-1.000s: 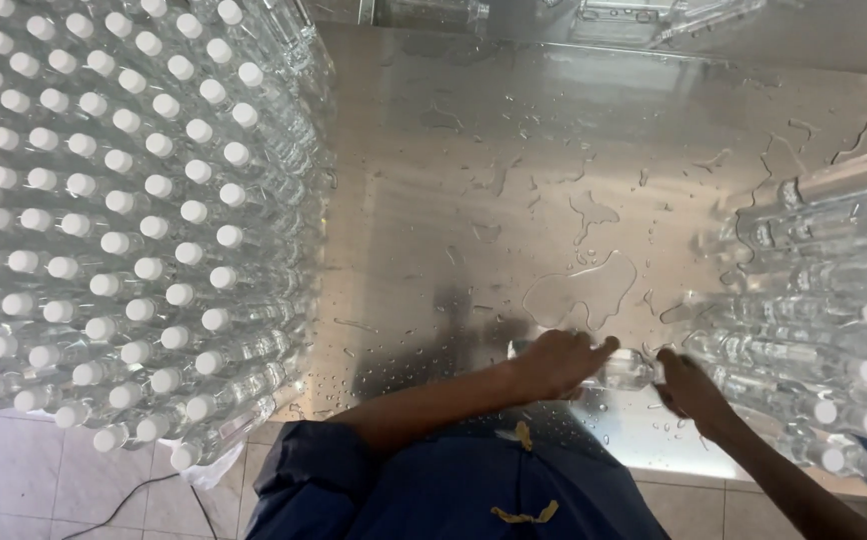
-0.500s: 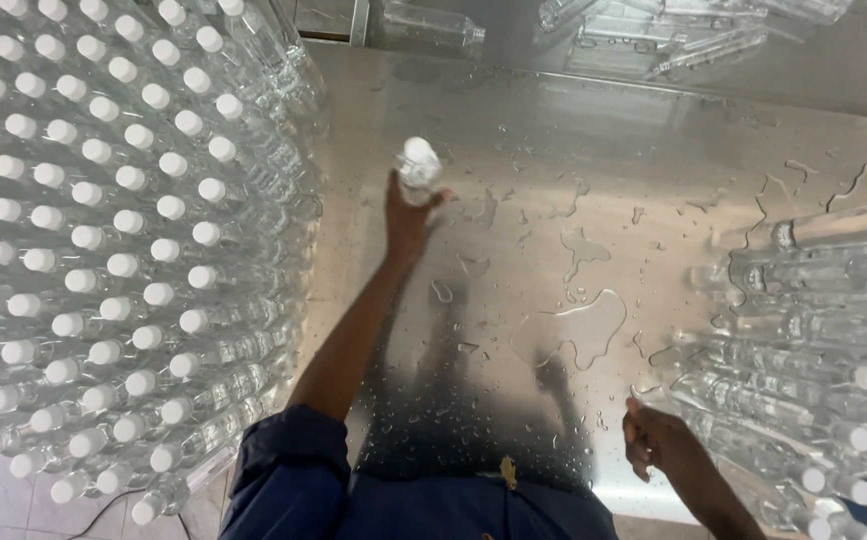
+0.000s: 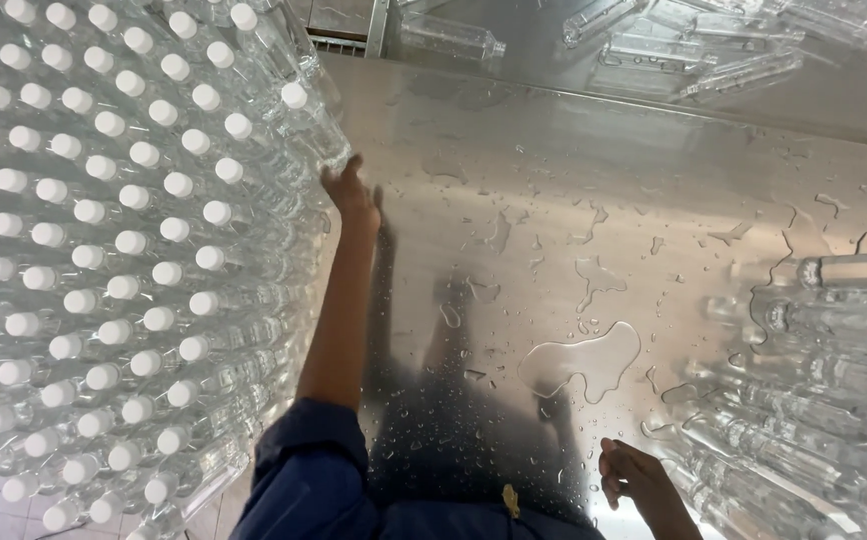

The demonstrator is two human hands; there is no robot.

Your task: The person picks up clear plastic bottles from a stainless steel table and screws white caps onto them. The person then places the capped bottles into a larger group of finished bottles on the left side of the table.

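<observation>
My left hand (image 3: pixel 350 192) reaches far forward over the wet steel table (image 3: pixel 574 210) and grips the base of a clear white-capped bottle (image 3: pixel 312 122), setting it against the right edge of a big block of upright capped bottles (image 3: pixel 104 250). Low at the near table edge, my right hand (image 3: pixel 639 477) rests with curled fingers beside a heap of clear uncapped bottles lying on their sides (image 3: pixel 814 400). It holds nothing that I can see.
Puddles and drops of water (image 3: pixel 584 360) cover the middle of the steel top. More clear bottles lie loose along the far side (image 3: pixel 674 40). A metal rail (image 3: pixel 378 28) runs at the back. My blue sleeve (image 3: pixel 304 470) is at the bottom.
My left hand has carried a capped bottle from the near heap across the table and left to the block of upright bottles. My right hand stayed low near the heap.
</observation>
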